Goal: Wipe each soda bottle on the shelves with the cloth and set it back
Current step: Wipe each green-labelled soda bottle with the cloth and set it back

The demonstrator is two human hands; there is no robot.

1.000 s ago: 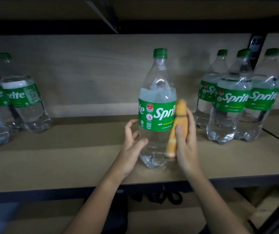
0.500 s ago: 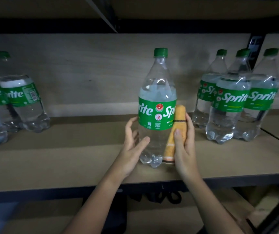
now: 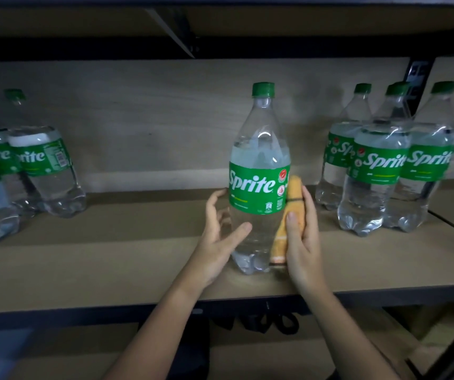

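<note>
The Sprite bottle I'm wiping stands upright at the middle of the wooden shelf, well apart from the bottle cluster on the right and the bottles at the left. My left hand cups its lower left side with fingers loosely spread and the thumb on the clear plastic, while my right hand grips the folded orange cloth against its right flank. To wipe well, I think I should steady the base, turn the bottle bit by bit and draw the cloth along the full height, keeping pressure light so it doesn't tip.
</note>
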